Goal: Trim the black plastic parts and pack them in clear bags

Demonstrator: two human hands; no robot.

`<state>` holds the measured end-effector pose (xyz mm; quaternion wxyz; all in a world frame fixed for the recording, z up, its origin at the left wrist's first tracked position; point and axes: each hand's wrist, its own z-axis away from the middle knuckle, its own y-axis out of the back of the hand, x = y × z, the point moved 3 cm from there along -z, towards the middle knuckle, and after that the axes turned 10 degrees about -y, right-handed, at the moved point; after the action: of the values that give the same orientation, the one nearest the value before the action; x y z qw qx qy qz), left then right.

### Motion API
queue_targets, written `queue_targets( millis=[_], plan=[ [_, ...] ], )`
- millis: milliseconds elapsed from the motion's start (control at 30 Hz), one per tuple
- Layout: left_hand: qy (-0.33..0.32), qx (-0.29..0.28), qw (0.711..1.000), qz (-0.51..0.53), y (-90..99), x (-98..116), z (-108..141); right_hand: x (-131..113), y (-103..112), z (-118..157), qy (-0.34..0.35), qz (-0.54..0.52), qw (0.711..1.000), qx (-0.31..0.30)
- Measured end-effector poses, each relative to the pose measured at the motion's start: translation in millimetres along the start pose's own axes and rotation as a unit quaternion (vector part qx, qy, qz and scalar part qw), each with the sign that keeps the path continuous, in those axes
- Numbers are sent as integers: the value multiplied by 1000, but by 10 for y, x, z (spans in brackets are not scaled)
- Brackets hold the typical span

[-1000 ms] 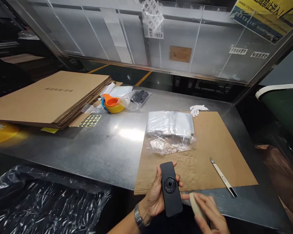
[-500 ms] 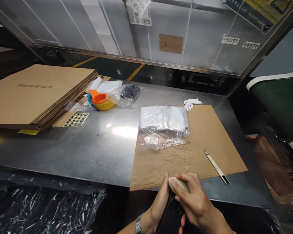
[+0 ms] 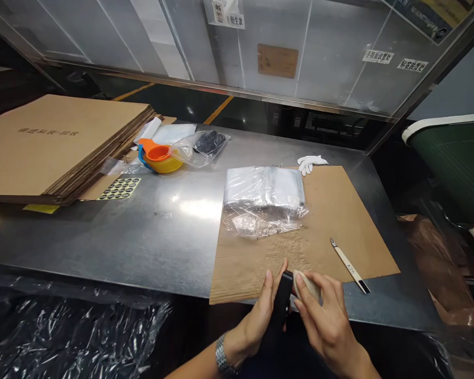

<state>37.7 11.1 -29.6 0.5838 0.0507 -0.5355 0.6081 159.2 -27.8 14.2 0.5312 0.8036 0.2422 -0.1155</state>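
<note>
At the table's near edge my left hand is closed round a black, slab-like part with a smooth edge; its lower end is lost against the dark below. My right hand pinches a beige pad, which looks like folded cloth or sandpaper, right beside the part's upper end. Beyond both hands lies a cardboard sheet with brown crumbs on it. A craft knife with a pale handle rests across its right side. Clear plastic bags are stacked on the sheet.
A white glove lies behind the cardboard sheet. Further left on the metal table are orange and yellow cups, a bagged black item, a sticker sheet and stacked cardboard. Black plastic fills the lower left.
The black part has been turned up so its narrow edge shows. My right hand with the beige pad has shifted right, from the part's end to its side. The view has tilted slightly.
</note>
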Motion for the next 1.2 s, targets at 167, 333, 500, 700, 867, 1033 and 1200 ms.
queue_targets(
  millis=[167,333,500,700,867,1033,1200],
  plan=[
    [11,18,998,54,41,-59,-90,-76,-102,24,10,9,1000,-24],
    [115,34,973,198,69,-198,-219,-287,-196,35,61,20,995,-75],
    [138,14,928,345,46,-134,-299,-384,-245,180,109,-39,993,-15],
    [96,38,900,424,113,26,-306,-79,-297,460,55,-28,997,48],
    [45,44,935,349,173,58,-245,500,-387,358,-66,6,997,49],
    [-28,64,979,191,104,71,-120,1089,-563,90,-157,35,985,57],
    [-102,109,989,9,150,79,-60,1111,-489,-31,-181,16,982,50]
  ],
)
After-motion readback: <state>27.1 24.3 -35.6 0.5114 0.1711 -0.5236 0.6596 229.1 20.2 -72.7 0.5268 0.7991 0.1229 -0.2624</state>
